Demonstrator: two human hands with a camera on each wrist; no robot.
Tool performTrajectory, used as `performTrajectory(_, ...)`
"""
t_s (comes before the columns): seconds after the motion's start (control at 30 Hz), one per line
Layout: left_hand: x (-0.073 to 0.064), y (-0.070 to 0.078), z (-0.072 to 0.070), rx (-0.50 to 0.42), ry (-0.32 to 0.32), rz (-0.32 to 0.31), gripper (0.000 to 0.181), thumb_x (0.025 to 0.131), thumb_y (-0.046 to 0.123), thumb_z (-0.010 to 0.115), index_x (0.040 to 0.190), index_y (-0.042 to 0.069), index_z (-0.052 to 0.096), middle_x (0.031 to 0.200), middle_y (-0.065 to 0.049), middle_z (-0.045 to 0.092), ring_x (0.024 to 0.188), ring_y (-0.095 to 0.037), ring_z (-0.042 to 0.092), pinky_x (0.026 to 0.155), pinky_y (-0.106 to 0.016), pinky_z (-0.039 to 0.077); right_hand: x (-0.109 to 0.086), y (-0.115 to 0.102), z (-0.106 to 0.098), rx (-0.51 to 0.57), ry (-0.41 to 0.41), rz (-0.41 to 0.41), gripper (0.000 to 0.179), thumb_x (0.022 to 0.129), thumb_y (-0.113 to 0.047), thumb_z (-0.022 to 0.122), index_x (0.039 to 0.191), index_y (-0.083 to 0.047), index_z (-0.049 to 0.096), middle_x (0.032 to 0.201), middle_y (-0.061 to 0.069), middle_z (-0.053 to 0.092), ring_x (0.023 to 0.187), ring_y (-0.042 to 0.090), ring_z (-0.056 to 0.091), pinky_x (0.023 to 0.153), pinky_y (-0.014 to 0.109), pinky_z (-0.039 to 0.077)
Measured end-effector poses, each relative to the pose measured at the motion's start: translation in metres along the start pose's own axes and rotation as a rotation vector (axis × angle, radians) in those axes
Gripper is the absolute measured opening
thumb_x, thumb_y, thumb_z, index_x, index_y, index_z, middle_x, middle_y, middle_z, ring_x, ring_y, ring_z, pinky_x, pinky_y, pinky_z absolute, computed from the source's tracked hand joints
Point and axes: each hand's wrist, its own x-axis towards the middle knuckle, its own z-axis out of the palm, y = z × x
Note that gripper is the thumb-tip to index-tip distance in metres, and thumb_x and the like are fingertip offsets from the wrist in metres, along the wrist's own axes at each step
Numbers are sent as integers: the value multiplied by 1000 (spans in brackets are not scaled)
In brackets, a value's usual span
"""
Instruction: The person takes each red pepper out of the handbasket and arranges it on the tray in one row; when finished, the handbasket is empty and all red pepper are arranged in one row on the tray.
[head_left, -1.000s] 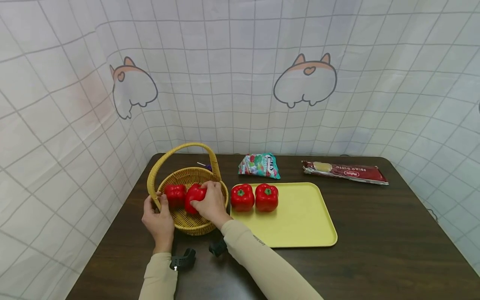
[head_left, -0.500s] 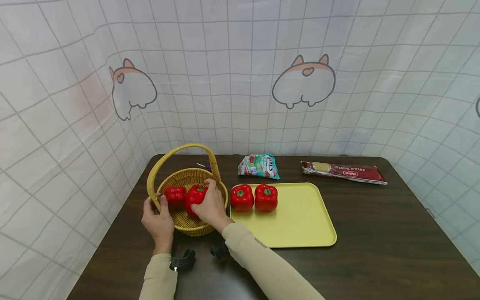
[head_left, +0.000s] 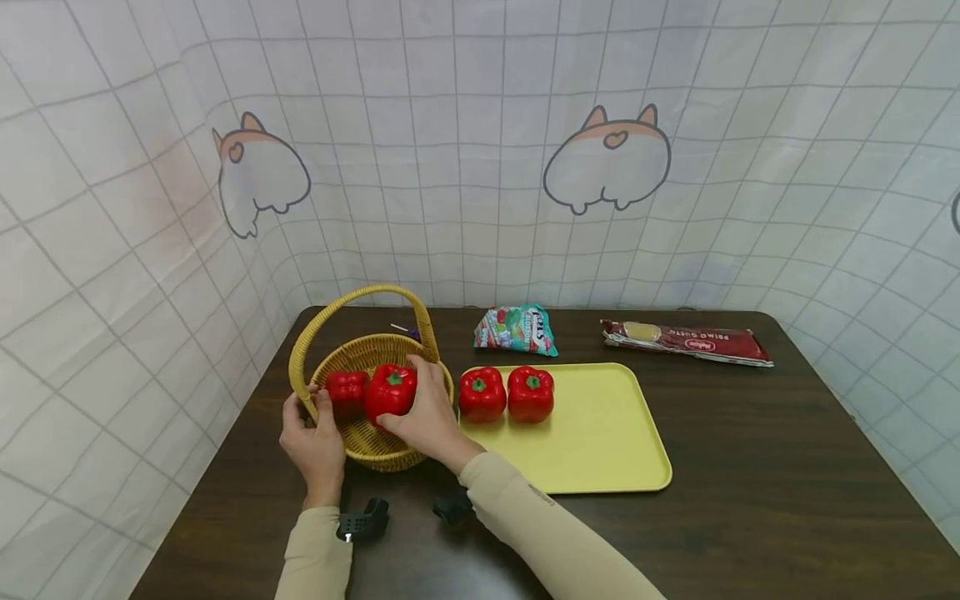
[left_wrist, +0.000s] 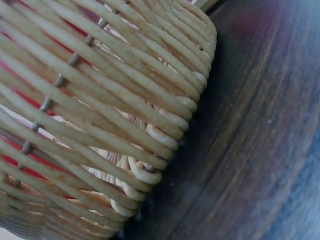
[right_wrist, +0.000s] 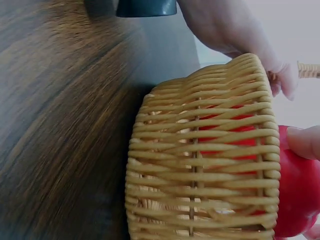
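Observation:
In the head view, a yellow wicker basket [head_left: 378, 458] with a tall arched handle stands at the table's left. My left hand [head_left: 315, 446] grips it where the handle meets the near-left rim. Fingers and thumb of my right hand [head_left: 433, 417] hold a red bell pepper [head_left: 390, 390], stem upward, at the basket's opening. From the right wrist view, this pepper [right_wrist: 297, 190] bulges above the rim. Another red bell pepper [head_left: 347, 392] lies on its side inside, left of it. The left wrist view has only the basket's woven wall [left_wrist: 100, 100] and the tabletop.
Right of the basket is a yellow tray [head_left: 592, 450]; two red bell peppers [head_left: 482, 395] stand side by side at its left end. Behind lie a teal snack bag [head_left: 516, 330] and a long dark-red packet [head_left: 690, 342]. A grid-patterned curtain [head_left: 480, 167] hangs behind the table.
My right hand has raised the bell pepper slightly and tipped it so its stem shows more. The left hand keeps its place on the basket.

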Motion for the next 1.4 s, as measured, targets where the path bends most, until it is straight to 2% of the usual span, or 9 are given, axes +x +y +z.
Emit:
performTrajectory(0.23,0,2,0,15,5,-2,23,93,0,62,111,-13,60,107,-27,65,97,-5,58,85,-13,45,-12,-1,-16,18,6,-79,89,74,-29,84,146,-14,35,134,5,43,120,23,48,93,45,50)
performTrajectory(0.4,-1,3,1,25,4,-16,24,94,2,62,113,-12,60,108,-26,64,98,-6,59,86,-13,45,-19,-3,-29,69,15,-109,86,76,-42,83,144,-18,37,133,3,42,119,19,48,91,39,51)
performTrajectory(0.53,-1,3,1,16,1,-20,24,95,2,62,113,-13,60,108,-27,64,97,-7,59,86,-14,45,-25,-4,-40,123,12,-133,84,77,-44,81,145,-21,36,132,1,42,118,17,47,88,34,52)
performTrajectory(0.73,-1,1,0,29,-6,-28,25,95,5,62,114,-12,60,109,-27,64,98,-4,58,88,-15,46,-35,-5,-61,180,8,-170,82,79,-36,80,146,-25,34,134,-1,42,120,18,47,87,34,53)
performTrajectory(0.9,-1,0,0,49,-4,-24,28,96,9,62,114,-12,60,109,-25,64,98,-1,57,86,-16,47,-44,-6,-81,173,62,-185,85,79,-28,81,147,-21,31,136,1,43,123,21,45,88,41,54)
performTrajectory(1.07,-2,-2,0,51,-5,-40,29,96,10,62,116,-12,59,110,-27,63,100,-2,58,88,-16,47,-46,11,-98,145,132,-178,86,77,-28,83,147,-22,32,136,-2,43,125,19,44,88,42,54)
performTrajectory(1.27,-2,-2,-1,36,-6,-33,28,95,8,63,115,-12,60,109,-28,63,98,-1,59,87,-15,47,-46,25,-122,233,185,-202,87,75,-15,85,145,-14,34,137,5,44,126,24,46,90,46,52)
performTrajectory(1.4,-1,-2,0,37,-4,-23,27,95,6,62,114,-13,60,108,-28,63,98,-2,59,87,-16,48,-45,31,-138,230,217,-196,88,76,-13,84,146,-12,30,139,7,44,126,27,47,92,46,51)
